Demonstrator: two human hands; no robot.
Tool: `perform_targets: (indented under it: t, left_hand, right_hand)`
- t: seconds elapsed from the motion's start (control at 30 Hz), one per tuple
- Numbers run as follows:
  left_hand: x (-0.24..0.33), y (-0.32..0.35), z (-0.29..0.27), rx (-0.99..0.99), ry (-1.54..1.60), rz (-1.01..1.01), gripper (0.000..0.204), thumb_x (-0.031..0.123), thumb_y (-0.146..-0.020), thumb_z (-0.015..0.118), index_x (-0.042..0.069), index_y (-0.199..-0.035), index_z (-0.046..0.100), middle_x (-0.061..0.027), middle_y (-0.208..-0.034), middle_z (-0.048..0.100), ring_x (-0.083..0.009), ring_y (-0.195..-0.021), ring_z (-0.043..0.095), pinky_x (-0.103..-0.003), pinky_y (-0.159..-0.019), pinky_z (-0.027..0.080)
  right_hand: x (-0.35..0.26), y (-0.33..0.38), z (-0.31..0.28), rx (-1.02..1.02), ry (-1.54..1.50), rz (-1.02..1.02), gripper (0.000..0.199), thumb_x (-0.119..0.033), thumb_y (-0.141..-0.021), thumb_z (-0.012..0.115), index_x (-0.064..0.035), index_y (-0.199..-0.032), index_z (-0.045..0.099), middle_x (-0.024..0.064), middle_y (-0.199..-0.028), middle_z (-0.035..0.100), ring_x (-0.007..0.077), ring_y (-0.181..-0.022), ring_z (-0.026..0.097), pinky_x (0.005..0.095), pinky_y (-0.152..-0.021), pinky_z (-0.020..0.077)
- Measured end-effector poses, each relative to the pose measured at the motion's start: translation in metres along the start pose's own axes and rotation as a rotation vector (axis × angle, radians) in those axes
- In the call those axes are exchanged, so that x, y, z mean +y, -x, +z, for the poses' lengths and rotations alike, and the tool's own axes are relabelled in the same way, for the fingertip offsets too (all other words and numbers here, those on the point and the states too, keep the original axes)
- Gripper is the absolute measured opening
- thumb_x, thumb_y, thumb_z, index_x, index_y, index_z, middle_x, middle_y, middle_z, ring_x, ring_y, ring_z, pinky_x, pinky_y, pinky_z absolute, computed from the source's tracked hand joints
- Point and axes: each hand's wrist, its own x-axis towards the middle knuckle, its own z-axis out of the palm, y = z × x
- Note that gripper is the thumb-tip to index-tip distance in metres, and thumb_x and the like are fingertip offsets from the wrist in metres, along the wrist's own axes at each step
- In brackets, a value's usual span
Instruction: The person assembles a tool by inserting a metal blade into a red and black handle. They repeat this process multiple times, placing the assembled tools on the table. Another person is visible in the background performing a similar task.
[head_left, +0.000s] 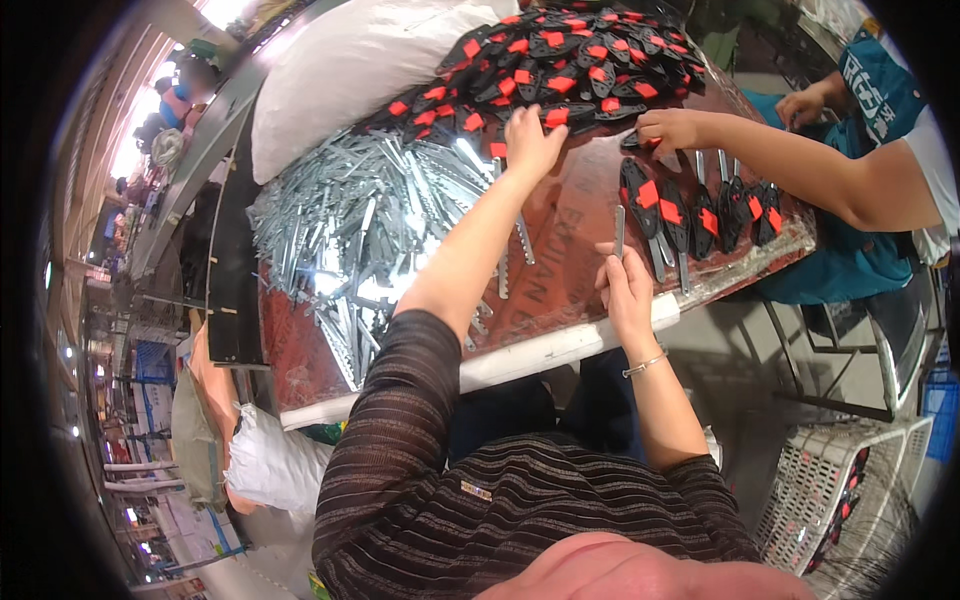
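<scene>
My left hand (533,146) reaches over the table to the near edge of a heap of black handles (520,75) with red parts. Its thumb and fingers are apart, next to one black-and-red handle (557,117); firm contact is hard to make out. Closer to the table's front edge, my right hand (628,290) pinches a narrow metal blade (619,232) that points upward. To the left of my left forearm lies a large loose pile of silver toothed blades (340,215). Several black handles with blades sticking out (676,222) lie in a row right of my right hand.
A co-worker's hand (668,130) holds a black-and-red piece at the table's right side. A large white sack (335,85) rests behind the blades. The reddish-brown table (560,250) has a white padded front edge (560,343). A white plastic basket (805,490) stands at lower right.
</scene>
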Motion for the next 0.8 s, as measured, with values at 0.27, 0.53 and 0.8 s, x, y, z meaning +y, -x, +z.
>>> perform_targets:
  t: [0.27, 0.53, 0.8]
  left_hand:
    - [0.020, -0.019, -0.014, -0.163, -0.421, -0.004, 0.041, 0.035, -0.069, 0.064, 0.010, -0.101, 0.061, -0.0148, -0.104, 0.057, -0.0325, -0.100, 0.056, -0.050, -0.085, 0.043]
    - [-0.015, 0.015, -0.050, -0.253, 0.639, -0.410, 0.034, 0.030, -0.086, 0.054, 0.008, -0.111, 0.052, -0.0092, -0.099, 0.063, -0.0285, -0.087, 0.061, -0.041, -0.074, 0.049]
    - [0.023, 0.132, -0.143, -0.450, 1.937, -0.527, 0.041, 0.030, -0.094, 0.038, 0.005, -0.125, 0.044, -0.0133, -0.116, 0.054, -0.0236, -0.098, 0.056, -0.037, -0.082, 0.047]
  right_hand:
    - [0.002, 0.000, -0.001, -0.031, -0.048, -0.008, 0.030, -0.019, -0.094, 0.042, -0.0023, -0.114, 0.056, -0.0046, -0.068, 0.047, 0.0004, -0.053, 0.034, 0.0157, -0.045, 0.0241]
    - [0.002, 0.000, 0.007, -0.054, 0.056, -0.035, 0.027, -0.016, -0.094, 0.046, -0.0014, -0.115, 0.055, -0.0046, -0.068, 0.047, 0.0003, -0.055, 0.036, 0.0158, -0.047, 0.0272]
    - [0.002, -0.001, 0.004, -0.050, 0.146, -0.069, 0.025, -0.014, -0.092, 0.050, 0.0001, -0.112, 0.056, -0.0016, -0.068, 0.053, 0.0034, -0.055, 0.046, 0.0190, -0.048, 0.0373]
